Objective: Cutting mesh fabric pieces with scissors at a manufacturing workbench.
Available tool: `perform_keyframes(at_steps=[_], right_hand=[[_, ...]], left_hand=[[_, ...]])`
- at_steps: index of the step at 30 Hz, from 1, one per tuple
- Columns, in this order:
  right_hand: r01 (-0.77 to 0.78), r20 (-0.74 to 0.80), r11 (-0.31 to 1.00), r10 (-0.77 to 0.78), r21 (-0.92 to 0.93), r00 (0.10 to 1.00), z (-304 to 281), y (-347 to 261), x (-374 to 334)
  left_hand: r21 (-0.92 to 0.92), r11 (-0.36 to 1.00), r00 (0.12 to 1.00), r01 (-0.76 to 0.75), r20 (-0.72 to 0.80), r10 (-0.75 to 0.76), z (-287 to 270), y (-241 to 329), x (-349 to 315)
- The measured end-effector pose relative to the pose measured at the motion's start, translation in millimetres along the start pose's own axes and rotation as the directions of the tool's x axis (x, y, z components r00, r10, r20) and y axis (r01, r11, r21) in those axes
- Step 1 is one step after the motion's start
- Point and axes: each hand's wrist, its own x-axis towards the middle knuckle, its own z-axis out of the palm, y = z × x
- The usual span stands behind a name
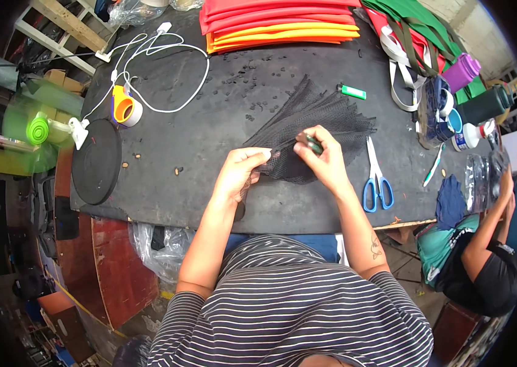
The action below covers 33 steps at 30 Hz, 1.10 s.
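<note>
A bundle of black mesh fabric point(332, 119) lies fanned out on the dark table in front of me. My left hand point(240, 171) pinches its near left edge between thumb and fingers. Just to the right, above the mesh, my right hand point(324, 156) is closed around a small dark green tool point(313, 144), whose kind I cannot make out. Blue-handled scissors point(376, 183) rest on the table right of the mesh. A green lighter point(352, 92) lies beyond the mesh's far right side.
Stacked red and orange cloth point(280, 24) fills the table's far edge. A white cable point(176, 110), tape dispenser point(125, 109), round black disc point(96, 162) and green fan point(38, 129) are left. Bottles point(469, 136) crowd the right. Another person point(484, 263) sits at lower right.
</note>
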Motion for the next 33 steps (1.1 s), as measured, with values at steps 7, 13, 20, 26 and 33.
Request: perform_keyframes(at_steps=[7, 13, 20, 26, 33], right_hand=[[0.036, 0.180, 0.999, -0.038, 0.014, 0.983, 1.6, -0.3, 3.7], [0.263, 0.238, 0.896, -0.185, -0.358, 0.953, 17.1, -3.1, 1.0], [-0.237, -0.076, 0.869, 0.298, 0.435, 0.952, -5.3, 25.1, 11.4], [-0.060, 0.227, 0.981, 0.016, 0.186, 0.974, -30.7, -4.9, 11.6], [0.121, 0.409, 0.991, -0.134, 0.057, 0.903, -31.4, -1.3, 19.1]], left_hand=[[0.103, 0.995, 1.000, 0.010, -0.013, -0.008, 5.0, 0.9, 0.4], [0.211, 0.975, 0.997, -0.073, 0.005, 0.074, 12.2, -1.1, -1.9], [0.055, 0.998, 0.997, 0.041, 0.063, -0.044, 5.2, 1.6, -1.7], [-0.104, 0.989, 0.989, 0.102, 0.120, -0.089, -3.2, 8.0, -3.1], [-0.091, 0.987, 0.977, 0.130, 0.183, -0.112, -5.6, 9.4, -1.3]])
